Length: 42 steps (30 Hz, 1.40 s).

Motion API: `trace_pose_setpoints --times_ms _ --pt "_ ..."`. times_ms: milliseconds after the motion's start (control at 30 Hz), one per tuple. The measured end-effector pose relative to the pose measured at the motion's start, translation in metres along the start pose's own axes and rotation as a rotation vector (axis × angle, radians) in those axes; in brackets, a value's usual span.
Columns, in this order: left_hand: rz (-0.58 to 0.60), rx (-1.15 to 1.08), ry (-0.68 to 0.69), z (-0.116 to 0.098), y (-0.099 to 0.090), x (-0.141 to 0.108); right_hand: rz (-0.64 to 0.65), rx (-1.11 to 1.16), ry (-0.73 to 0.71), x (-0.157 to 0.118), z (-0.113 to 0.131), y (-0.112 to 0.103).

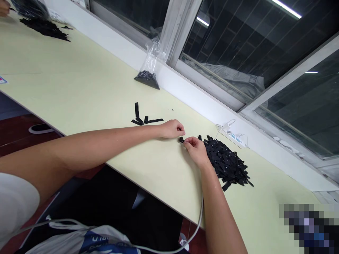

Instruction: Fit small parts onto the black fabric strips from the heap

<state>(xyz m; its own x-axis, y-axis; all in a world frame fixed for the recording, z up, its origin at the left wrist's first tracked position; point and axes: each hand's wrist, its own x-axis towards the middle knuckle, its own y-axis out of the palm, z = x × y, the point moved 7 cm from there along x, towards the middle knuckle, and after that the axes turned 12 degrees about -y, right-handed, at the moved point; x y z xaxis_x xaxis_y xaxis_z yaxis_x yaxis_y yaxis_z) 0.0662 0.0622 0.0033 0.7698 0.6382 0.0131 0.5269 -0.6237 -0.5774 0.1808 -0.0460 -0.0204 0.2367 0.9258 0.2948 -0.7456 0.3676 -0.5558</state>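
Note:
Over the table, my right hand [196, 149] pinches a short black fabric strip [181, 140] between thumb and fingers. Close by on its left, my left hand [173, 129] is closed with curled fingertips near that strip; what they hold, if anything, is too small to make out. A large heap of black strips [227, 162], with small pale spots among them, lies just right of my right hand. Beyond my left forearm rest a few separate strips, one bent upward [137, 111] and another lying flat [155, 120].
A clear plastic bag [148, 72] with dark pieces stands by the wall. Along the right wall sits a white power strip [233, 135]. Another black pile [45, 28] and a person's hand [4, 7] are at the far left. A white cable [200, 215] hangs over the table edge.

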Motion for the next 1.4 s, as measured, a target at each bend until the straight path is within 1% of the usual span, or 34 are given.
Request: trace_pose_setpoints --times_ms 167,333,433,500,667,767,867,900,967,1100,1233,1400 --pt "0.016 0.051 0.003 -0.002 0.0 -0.003 0.078 0.146 -0.004 -0.003 0.01 0.005" --pt "0.037 0.039 -0.032 -0.003 -0.001 -0.005 0.073 0.295 0.028 -0.005 0.014 0.005" --pt "0.002 -0.01 -0.014 -0.004 -0.005 -0.003 0.018 0.353 0.066 -0.005 0.012 0.002" --pt "-0.021 -0.058 -0.009 -0.003 -0.008 -0.001 -0.047 0.377 0.107 -0.005 0.009 -0.003" --pt "0.054 -0.145 -0.027 -0.005 -0.005 -0.003 -0.207 0.395 0.171 -0.006 0.002 -0.013" --pt "0.055 -0.113 0.024 -0.008 -0.005 -0.004 -0.265 0.414 0.177 -0.006 0.0 -0.017" --pt "-0.008 -0.025 0.124 -0.012 -0.008 -0.005 -0.32 0.41 0.179 -0.006 -0.003 -0.022" --pt "-0.02 0.0 0.139 -0.012 -0.009 -0.005 -0.336 0.402 0.183 -0.006 -0.004 -0.023" --pt "0.002 0.034 0.126 -0.009 -0.008 -0.004 -0.353 0.376 0.193 -0.007 -0.007 -0.025" --pt "0.088 0.031 0.079 -0.003 -0.001 -0.003 -0.324 0.286 0.194 -0.006 -0.01 -0.026" --pt "0.1 -0.015 0.083 -0.002 0.001 -0.001 -0.265 0.215 0.179 -0.005 -0.011 -0.022" --pt "0.103 -0.065 0.107 -0.004 0.002 -0.001 -0.244 0.241 0.195 -0.006 -0.012 -0.021"
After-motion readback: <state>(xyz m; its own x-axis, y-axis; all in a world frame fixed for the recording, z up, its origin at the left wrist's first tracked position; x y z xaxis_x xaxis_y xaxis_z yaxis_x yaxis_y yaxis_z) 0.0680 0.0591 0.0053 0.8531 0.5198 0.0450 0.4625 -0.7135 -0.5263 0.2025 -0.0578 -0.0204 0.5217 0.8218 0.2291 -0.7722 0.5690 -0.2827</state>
